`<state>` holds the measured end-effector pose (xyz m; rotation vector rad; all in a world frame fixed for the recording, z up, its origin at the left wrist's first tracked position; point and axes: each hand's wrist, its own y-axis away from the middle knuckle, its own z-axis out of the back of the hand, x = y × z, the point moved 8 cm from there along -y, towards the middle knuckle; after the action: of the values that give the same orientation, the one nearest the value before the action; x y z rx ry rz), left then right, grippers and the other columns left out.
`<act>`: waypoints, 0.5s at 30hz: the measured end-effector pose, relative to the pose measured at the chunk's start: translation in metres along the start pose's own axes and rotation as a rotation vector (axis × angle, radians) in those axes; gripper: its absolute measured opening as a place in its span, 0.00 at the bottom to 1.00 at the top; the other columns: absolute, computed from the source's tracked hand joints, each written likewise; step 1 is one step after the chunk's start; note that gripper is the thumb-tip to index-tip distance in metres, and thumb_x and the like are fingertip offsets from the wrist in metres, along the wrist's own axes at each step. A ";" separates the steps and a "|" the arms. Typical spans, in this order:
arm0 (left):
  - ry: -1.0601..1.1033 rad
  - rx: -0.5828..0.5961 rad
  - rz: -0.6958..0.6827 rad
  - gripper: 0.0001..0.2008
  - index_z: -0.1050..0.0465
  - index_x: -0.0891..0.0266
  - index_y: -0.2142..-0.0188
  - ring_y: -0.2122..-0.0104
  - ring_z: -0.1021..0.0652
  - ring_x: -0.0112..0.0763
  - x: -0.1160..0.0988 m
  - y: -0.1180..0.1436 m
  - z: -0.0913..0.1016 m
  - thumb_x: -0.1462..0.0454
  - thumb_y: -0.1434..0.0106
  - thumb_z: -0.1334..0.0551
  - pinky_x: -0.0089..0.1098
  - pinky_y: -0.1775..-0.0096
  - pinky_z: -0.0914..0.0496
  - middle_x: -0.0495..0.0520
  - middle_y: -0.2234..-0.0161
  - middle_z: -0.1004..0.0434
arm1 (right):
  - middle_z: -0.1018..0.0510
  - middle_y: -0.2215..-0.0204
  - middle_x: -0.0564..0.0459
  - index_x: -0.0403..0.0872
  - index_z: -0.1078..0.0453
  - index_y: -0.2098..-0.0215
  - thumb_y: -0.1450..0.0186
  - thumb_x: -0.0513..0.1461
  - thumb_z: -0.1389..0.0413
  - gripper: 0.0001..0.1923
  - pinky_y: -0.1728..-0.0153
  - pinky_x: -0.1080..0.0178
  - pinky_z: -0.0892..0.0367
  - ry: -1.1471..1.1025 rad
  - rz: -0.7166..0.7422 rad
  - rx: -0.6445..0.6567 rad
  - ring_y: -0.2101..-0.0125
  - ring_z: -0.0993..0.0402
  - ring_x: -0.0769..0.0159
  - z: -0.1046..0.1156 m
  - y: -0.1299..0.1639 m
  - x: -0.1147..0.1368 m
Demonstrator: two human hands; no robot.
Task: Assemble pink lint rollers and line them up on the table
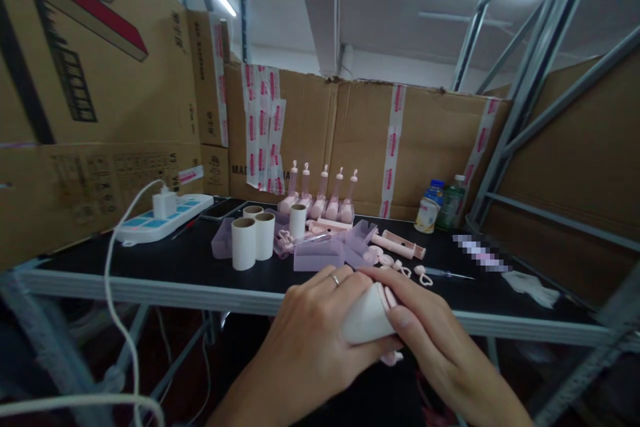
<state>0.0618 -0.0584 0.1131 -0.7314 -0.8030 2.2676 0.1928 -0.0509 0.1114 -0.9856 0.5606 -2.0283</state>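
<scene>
On my left sits the white power strip (163, 219) with its cable trailing off the black table (150, 267), then the cardboard tubes (253, 237), the lilac trays (320, 255) and the row of upright pink pieces (320, 190). Just in front of the table edge, my left hand (310, 340) is curled around the white cone-shaped piece (367, 320), thumb underneath. My right hand (430, 333) closes on it too, fingers laid flat over the pink part (389, 297) at its top. To seat that well, I judge I should keep the cone steady and press evenly, not twist. Bottles (440, 203) stand far right.
</scene>
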 end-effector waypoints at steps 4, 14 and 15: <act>-0.060 0.019 -0.048 0.23 0.28 0.55 0.56 0.62 0.20 0.42 -0.002 -0.001 0.004 0.55 0.46 0.21 0.38 0.65 0.29 0.47 0.61 0.20 | 0.23 0.38 0.44 0.47 0.31 0.34 0.21 0.44 0.53 0.22 0.45 0.67 0.25 0.015 0.023 0.041 0.41 0.23 0.61 0.000 0.001 0.002; -0.233 0.007 -0.187 0.22 0.31 0.58 0.56 0.63 0.20 0.44 -0.010 -0.001 0.001 0.56 0.43 0.23 0.41 0.66 0.27 0.51 0.62 0.22 | 0.17 0.46 0.42 0.42 0.29 0.39 0.25 0.36 0.54 0.21 0.46 0.62 0.25 0.079 -0.019 0.030 0.48 0.18 0.61 -0.006 0.000 0.000; -0.241 -0.004 -0.195 0.23 0.31 0.58 0.55 0.63 0.20 0.45 -0.012 -0.001 0.000 0.56 0.43 0.23 0.41 0.66 0.27 0.51 0.61 0.22 | 0.17 0.46 0.43 0.42 0.29 0.39 0.25 0.36 0.54 0.21 0.46 0.63 0.26 0.077 -0.029 0.019 0.47 0.18 0.61 -0.005 0.000 -0.002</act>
<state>0.0698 -0.0660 0.1171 -0.3666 -0.9472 2.2010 0.1899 -0.0491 0.1072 -0.9124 0.5699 -2.1005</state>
